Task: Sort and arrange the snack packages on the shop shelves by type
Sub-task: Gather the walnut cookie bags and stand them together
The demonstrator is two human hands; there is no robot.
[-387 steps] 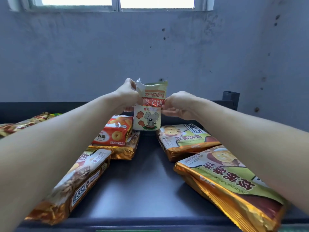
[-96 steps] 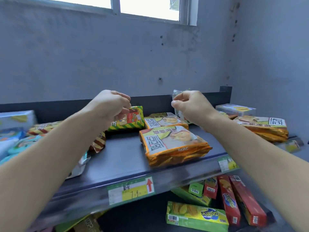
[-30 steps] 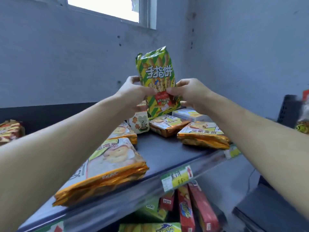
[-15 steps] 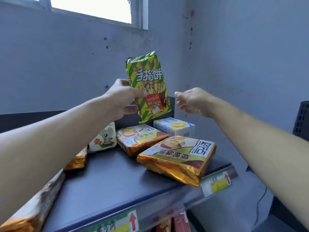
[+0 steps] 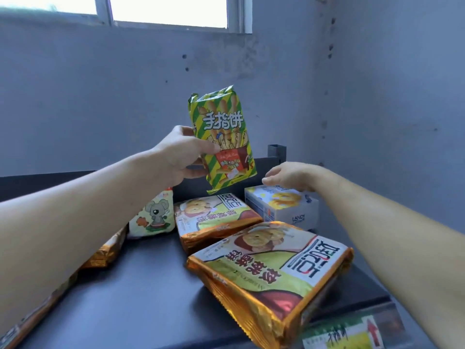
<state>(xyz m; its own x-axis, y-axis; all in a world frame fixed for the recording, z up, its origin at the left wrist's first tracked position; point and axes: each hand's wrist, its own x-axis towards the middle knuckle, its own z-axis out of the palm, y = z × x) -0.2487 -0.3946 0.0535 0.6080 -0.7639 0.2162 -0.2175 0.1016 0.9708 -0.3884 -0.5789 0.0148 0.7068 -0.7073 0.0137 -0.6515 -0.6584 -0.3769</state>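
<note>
Left hand (image 5: 185,157): pinching the green-and-yellow striped snack bag (image 5: 222,139), held upright above the far part of the dark shelf (image 5: 141,293). Right hand (image 5: 293,176): fingers loosely spread, empty, hovering just over the white box (image 5: 286,207) at far right. On shelf: two orange-green cookie packs, near (image 5: 271,275) and far (image 5: 214,217); mouse-print pouch (image 5: 153,217), far left.

a dark shelf (image 5: 141,293) carries two gold-edged biscuit packs (image 5: 270,270) (image 5: 214,220), a white box (image 5: 289,210), a mouse-print pouch (image 5: 153,217), and what look like more gold packs (image 5: 105,253) at left.
</note>
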